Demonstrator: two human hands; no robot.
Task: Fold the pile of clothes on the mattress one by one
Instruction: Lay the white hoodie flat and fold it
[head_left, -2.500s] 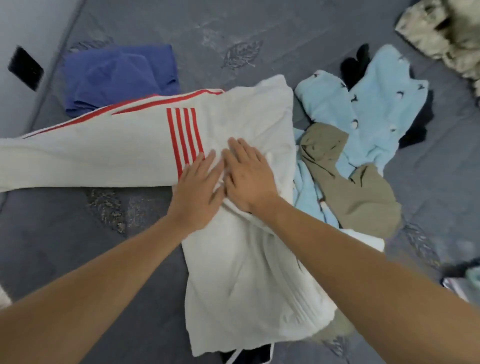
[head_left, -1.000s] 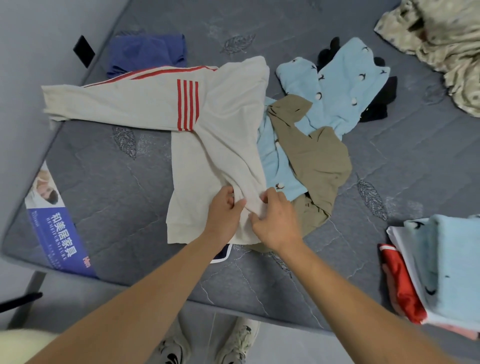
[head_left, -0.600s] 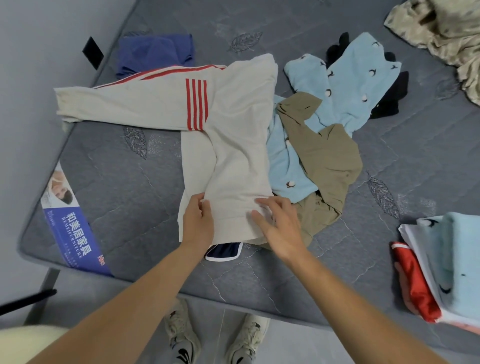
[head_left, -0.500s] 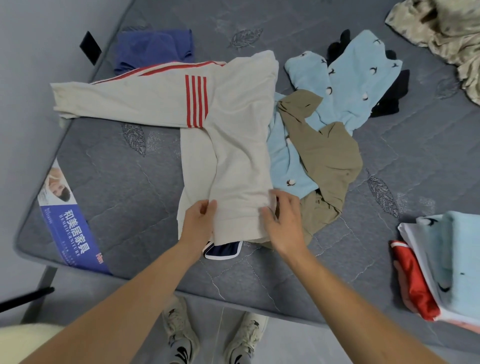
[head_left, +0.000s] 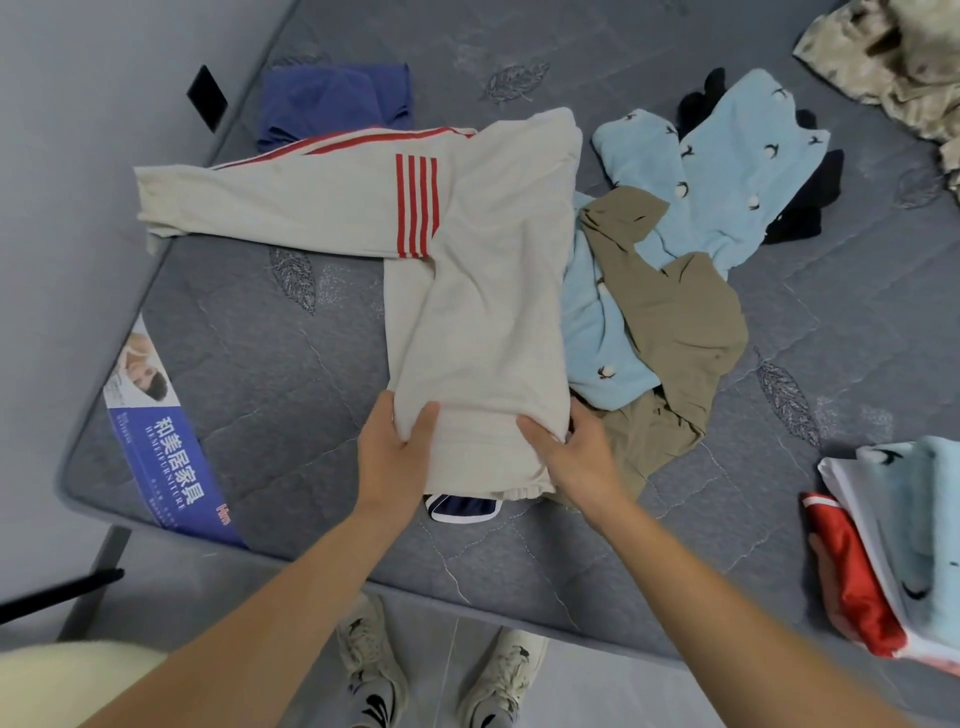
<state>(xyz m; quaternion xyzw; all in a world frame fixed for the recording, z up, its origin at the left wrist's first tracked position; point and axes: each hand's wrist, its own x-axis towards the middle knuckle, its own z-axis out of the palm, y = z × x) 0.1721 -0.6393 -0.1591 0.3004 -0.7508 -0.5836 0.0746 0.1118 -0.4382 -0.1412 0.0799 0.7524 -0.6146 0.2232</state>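
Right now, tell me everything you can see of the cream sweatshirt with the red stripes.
The cream sweatshirt looks like soft, thick knit. Its body lies folded lengthwise on the grey mattress, one long sleeve stretched flat to the left, with four short red bars near the shoulder and red stripes along its top edge. The left hand and right hand grip the ribbed hem. Its right edge overlaps the light blue garment; a navy piece peeks from under the hem.
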